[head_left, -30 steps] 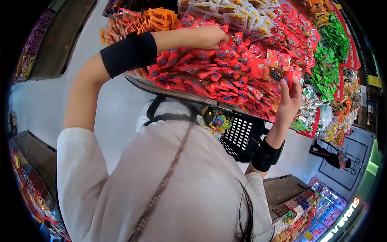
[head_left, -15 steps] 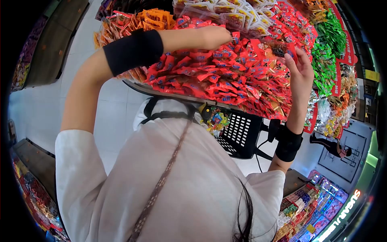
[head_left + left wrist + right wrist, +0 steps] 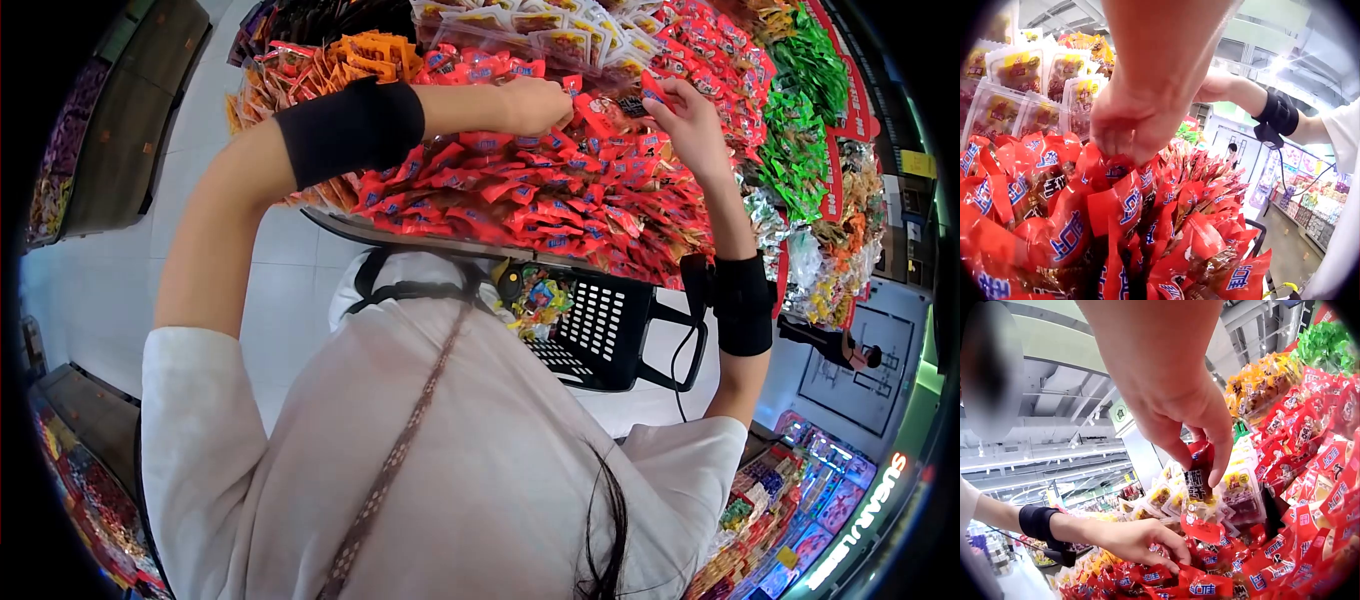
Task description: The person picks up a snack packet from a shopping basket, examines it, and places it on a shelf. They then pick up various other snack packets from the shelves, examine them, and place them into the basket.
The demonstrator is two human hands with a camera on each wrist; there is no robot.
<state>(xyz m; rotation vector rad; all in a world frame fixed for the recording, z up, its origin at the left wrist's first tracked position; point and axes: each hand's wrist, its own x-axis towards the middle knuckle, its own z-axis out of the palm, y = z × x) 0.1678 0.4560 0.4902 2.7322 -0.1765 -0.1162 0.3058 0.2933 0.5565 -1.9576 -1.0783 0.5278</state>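
Red packet (image 3: pixel 1200 487), in right hand (image 3: pixel 1179 415), near left hand (image 3: pixel 1144 542)

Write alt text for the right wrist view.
A right hand pinches a red-and-clear plastic packet above a heap of red plastic packets, which the left hand touches. Behind are white-edged square packets, with yellow-orange packets and green packets toward the upper right.

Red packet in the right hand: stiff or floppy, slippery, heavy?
Probably light: the right hand pinches the small red packet near one end, the rest hanging free. Likely a bit slippery, as its wrapper looks like glossy film. The flat red end at the bottom would probably flex easily.
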